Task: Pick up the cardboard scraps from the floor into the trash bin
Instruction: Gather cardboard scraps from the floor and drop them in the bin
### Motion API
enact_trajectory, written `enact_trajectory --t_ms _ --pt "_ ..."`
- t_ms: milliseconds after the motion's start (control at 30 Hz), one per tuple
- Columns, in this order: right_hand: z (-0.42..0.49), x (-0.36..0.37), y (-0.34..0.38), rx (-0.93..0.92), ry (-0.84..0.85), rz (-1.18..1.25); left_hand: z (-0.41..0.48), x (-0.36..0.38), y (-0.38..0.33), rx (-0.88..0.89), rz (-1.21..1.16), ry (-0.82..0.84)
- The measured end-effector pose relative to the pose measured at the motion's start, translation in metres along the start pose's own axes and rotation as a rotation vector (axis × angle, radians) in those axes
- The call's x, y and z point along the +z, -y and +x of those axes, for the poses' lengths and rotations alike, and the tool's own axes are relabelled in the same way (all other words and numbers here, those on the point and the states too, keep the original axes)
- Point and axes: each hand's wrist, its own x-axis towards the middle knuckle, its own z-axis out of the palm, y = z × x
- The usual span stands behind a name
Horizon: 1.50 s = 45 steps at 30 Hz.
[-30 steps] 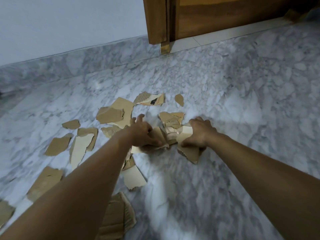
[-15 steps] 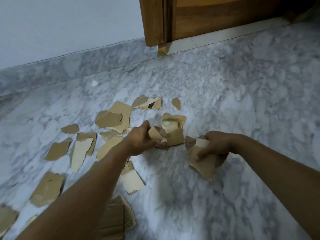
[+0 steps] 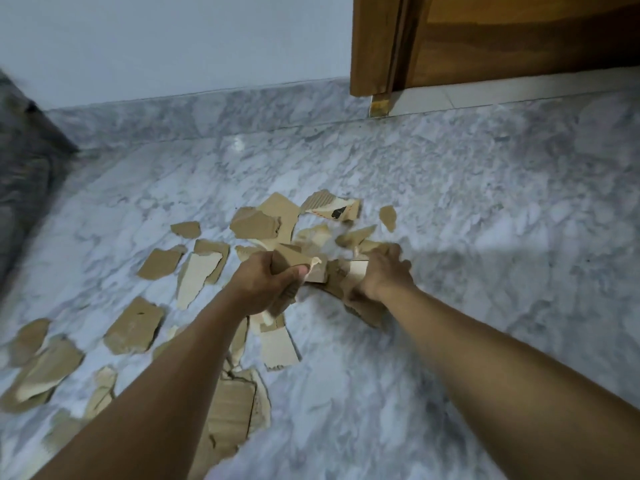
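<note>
head view. cardboard scraps [image 3: 135, 325] are lying scattered over the marble floor [image 3: 485, 237], mostly left of centre and toward the near edge, some overlapping. left hand [image 3: 259, 284] is curling round a bunch of torn pieces [image 3: 294, 259], thumb pressing against it. right hand [image 3: 382, 275] is gripping a second bunch [image 3: 363, 310], which is hanging out below the palm. the two hands are sitting just beside each other; cannot tell whether the bunches are touching.

handling, judged: pieces are looking light and thin, fairly stiff but bending at the torn edges. flat ones are hugging the smooth floor, so lifting by a raised or torn edge is looking easiest. loose stacks are likely sliding apart unless squeezed.

containers: trash bin is not showing here. a blurred grey shape [image 3: 27, 168] is sitting at the left edge; cannot tell what it is. wooden door [image 3: 519, 39] is standing at the far right.
</note>
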Motion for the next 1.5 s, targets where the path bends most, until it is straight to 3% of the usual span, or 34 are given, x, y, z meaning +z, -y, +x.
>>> enact_trajectory --t_ms 200,367,567,700,833,1033,1133,1333,1500 --pt "-0.003 0.006 -0.018 0.044 0.022 0.186 0.0 0.009 -0.005 -0.011 -0.054 0.026" --pt "-0.001 -0.026 -0.029 -0.166 0.192 0.139 0.005 0.0 -0.009 -0.015 0.043 0.013" --pt "0.032 -0.055 -0.022 -0.198 0.135 -0.078 0.041 -0.01 -0.022 -0.016 0.066 0.047" --pt "0.035 -0.027 -0.036 -0.154 0.06 -0.022 0.078 0.004 -0.039 -0.002 0.263 0.114" --pt "0.027 -0.02 -0.057 -0.045 0.125 -0.033 0.11 0.041 -0.053 0.013 0.451 0.316" --pt "0.014 -0.01 -0.085 -0.059 0.116 0.252 0.12 0.1 -0.054 0.122 0.749 0.44" --pt "0.016 -0.012 -0.088 -0.07 0.11 0.249 0.116 0.106 -0.052 0.19 0.717 0.41" --pt "0.009 -0.042 -0.099 -0.152 0.369 0.358 0.103 0.077 -0.058 0.237 0.595 0.331" --pt "0.002 -0.103 -0.085 -0.205 0.288 0.518 0.088 0.019 -0.077 0.143 0.51 0.226"
